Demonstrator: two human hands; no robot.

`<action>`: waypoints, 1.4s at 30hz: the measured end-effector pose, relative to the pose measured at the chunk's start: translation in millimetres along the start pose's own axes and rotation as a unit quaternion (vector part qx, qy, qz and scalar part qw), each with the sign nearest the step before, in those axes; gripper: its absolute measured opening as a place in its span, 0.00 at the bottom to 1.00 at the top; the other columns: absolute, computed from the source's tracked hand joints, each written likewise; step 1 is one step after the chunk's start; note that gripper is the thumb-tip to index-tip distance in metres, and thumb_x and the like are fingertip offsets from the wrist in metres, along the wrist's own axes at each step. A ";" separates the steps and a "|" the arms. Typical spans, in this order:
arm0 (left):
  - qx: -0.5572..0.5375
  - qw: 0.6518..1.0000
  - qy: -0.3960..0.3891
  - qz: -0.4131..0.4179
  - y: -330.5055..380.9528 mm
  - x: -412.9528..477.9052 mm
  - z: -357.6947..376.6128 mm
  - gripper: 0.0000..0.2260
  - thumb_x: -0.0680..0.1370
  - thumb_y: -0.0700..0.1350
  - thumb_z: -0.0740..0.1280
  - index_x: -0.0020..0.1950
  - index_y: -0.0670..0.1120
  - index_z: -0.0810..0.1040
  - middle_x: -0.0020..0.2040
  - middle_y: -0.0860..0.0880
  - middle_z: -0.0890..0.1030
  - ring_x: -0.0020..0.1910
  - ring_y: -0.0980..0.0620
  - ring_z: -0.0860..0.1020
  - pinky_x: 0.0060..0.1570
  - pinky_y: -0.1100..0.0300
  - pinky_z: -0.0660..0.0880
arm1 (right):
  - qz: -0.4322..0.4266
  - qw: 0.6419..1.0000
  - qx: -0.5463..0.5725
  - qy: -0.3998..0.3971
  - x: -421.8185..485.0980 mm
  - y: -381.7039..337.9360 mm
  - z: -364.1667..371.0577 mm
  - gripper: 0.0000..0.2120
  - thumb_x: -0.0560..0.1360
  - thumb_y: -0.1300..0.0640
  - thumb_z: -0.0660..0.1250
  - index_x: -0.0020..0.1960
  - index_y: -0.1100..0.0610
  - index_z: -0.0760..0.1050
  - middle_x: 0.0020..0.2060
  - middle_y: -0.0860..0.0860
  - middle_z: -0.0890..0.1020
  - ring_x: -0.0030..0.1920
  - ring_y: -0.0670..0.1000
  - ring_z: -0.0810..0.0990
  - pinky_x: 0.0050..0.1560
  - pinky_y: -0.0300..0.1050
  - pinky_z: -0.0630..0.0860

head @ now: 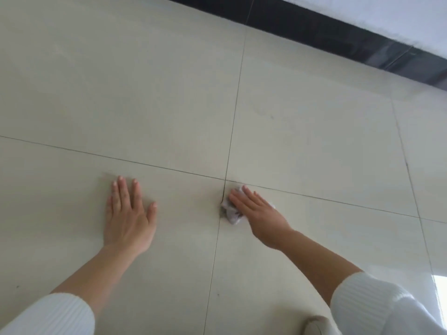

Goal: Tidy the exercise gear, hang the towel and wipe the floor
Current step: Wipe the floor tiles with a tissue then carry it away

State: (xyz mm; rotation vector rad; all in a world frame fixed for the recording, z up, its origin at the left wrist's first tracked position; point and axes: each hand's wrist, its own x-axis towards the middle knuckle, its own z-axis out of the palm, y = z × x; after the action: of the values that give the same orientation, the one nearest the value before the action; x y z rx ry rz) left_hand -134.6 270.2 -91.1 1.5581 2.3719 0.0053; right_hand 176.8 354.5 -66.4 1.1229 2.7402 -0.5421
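The floor is pale cream tile with thin dark grout lines. A small crumpled whitish wipe lies on it beside the crossing of two grout lines. My right hand lies flat on top of the wipe with straight fingers, pressing it to the tile. Most of the wipe is hidden under that hand. My left hand rests palm down on the bare tile to the left, fingers straight and spread, holding nothing. Both forearms come out of white ribbed sleeves.
A black skirting band runs along the foot of a white wall at the top right. A glossy reflection shows on the tile at the right edge. A pale rounded object sits at the bottom edge.
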 end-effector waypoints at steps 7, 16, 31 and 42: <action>-0.004 0.998 0.057 0.011 -1.3 5.6 13.5 0.33 0.78 0.58 0.46 0.77 0.37 0.55 0.76 0.34 0.54 0.76 0.37 0.53 0.72 0.44 0.53 | 0.345 0.920 0.120 0.142 92.2 51.3 -22.6 0.32 0.78 0.69 0.47 0.79 0.53 0.45 0.78 0.48 0.47 0.77 0.52 0.39 0.76 0.48 0.39; -0.011 0.996 0.087 0.003 -2.0 5.9 18.0 0.32 0.78 0.58 0.47 0.77 0.39 0.56 0.77 0.36 0.54 0.77 0.39 0.52 0.73 0.46 0.52 | -0.141 0.981 0.106 0.078 38.9 -78.5 47.9 0.26 0.77 0.64 0.53 0.75 0.58 0.61 0.75 0.53 0.63 0.76 0.58 0.55 0.76 0.51 0.49; -0.029 0.998 0.048 -0.021 -3.2 9.6 15.8 0.35 0.77 0.61 0.42 0.78 0.43 0.50 0.78 0.40 0.47 0.78 0.44 0.45 0.74 0.50 0.46 | 0.225 0.952 0.125 0.169 165.1 29.9 -29.0 0.31 0.75 0.70 0.49 0.78 0.58 0.50 0.77 0.53 0.54 0.77 0.58 0.45 0.76 0.51 0.45; -0.083 0.984 0.153 -0.016 34.3 81.0 -5.4 0.26 0.79 0.53 0.50 0.72 0.38 0.62 0.71 0.35 0.63 0.72 0.36 0.59 0.71 0.44 0.56 | -0.312 0.950 -0.004 0.031 123.7 4.2 6.4 0.29 0.74 0.65 0.52 0.76 0.57 0.60 0.74 0.51 0.64 0.76 0.55 0.58 0.75 0.49 0.55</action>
State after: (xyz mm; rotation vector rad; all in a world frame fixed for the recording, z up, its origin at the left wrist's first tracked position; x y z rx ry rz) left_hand -134.8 357.9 -100.3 1.5322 2.5463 0.4571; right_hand 91.2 435.6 -104.7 0.2404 3.1246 -0.5584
